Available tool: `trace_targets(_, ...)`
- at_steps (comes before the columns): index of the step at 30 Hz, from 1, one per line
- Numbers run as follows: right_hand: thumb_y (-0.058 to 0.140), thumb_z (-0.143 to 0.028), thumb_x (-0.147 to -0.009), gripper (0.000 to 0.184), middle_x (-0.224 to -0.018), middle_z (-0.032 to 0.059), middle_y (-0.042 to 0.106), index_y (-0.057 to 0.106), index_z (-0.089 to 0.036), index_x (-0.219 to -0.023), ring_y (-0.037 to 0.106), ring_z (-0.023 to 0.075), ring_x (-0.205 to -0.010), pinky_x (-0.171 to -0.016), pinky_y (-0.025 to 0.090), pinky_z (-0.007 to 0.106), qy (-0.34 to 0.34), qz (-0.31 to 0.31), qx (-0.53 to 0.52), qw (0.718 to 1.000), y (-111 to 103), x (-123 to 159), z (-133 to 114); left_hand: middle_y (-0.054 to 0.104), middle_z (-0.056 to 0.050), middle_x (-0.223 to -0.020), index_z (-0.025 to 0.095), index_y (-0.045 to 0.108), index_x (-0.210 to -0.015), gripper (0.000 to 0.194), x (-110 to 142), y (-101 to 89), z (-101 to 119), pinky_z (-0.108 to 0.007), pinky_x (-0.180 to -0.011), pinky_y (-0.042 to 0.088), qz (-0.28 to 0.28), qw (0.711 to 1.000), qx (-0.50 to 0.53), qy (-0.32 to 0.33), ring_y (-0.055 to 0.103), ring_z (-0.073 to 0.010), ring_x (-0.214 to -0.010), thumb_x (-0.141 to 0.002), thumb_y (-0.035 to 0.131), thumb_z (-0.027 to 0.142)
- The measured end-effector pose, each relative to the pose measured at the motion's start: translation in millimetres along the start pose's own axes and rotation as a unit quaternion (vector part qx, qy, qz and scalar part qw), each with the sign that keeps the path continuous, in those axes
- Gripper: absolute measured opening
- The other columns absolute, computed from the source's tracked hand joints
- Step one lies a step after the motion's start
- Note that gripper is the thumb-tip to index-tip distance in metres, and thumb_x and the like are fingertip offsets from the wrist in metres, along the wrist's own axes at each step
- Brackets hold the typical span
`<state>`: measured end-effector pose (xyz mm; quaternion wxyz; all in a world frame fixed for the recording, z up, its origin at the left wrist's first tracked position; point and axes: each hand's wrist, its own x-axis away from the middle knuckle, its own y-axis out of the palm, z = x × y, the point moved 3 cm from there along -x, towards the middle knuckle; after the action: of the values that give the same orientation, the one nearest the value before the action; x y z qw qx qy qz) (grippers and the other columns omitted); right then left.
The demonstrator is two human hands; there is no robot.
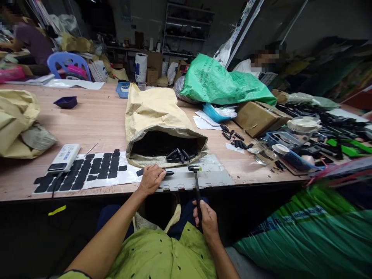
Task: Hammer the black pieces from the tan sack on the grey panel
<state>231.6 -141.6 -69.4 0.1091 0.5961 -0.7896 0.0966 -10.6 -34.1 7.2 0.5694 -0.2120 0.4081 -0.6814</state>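
My left hand (pixel 151 179) rests at the table's front edge, closed on a black rod-like part (pixel 170 173) whose narrow end sticks out to the right. My right hand (pixel 207 217) grips the handle of a small hammer (pixel 197 185). The hammer's head, with one yellow-green face, is over a grey board (pixel 210 174), to the right of the black part; whether it touches the board I cannot tell. Behind both hands lies a beige woven sack (pixel 157 108), its mouth facing me, with several black parts (pixel 178 155) at the opening.
To the left are a white sheet of black stickers (pixel 103 166), a white device (pixel 64 159) and a purple tray (pixel 65 102). Loose black parts (pixel 240 144), a cardboard box (pixel 258 118) and a green sack (pixel 217 81) stand right. Two people sit farther back.
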Motion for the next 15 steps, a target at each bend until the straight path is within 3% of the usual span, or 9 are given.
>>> trace_targets(11, 0.054, -0.075, -0.076, 0.061, -0.05, -0.0035, 0.051, 0.064, -0.015, -0.084, 0.039, 0.0074, -0.034, -0.031, 0.032, 0.02, -0.009, 0.002, 0.008, 1.0, 0.1, -0.7, 1.8, 0.062, -0.001, -0.087, 0.021, 0.066, -0.081, 0.034, 0.2, -0.1, -0.3, -0.037, -0.088, 0.03, 0.003, 1.0, -0.007, 0.009, 0.054, -0.016, -0.087, -0.098, 0.04, 0.034)
trace_targets(15, 0.054, -0.076, -0.075, 0.062, -0.049, -0.0036, 0.051, 0.064, -0.015, -0.082, 0.04, 0.0072, -0.033, -0.031, 0.032, 0.019, -0.013, 0.001, 0.012, 1.0, 0.5, -0.1, 0.4, 0.062, -0.002, -0.098, 0.022, 0.069, -0.082, 0.031, 15.2, -4.4, 8.4, -0.04, -0.094, 0.03, -0.01, 0.998, 0.003, 0.06, 0.053, -0.0179, -0.096, -0.096, 0.043, 0.033)
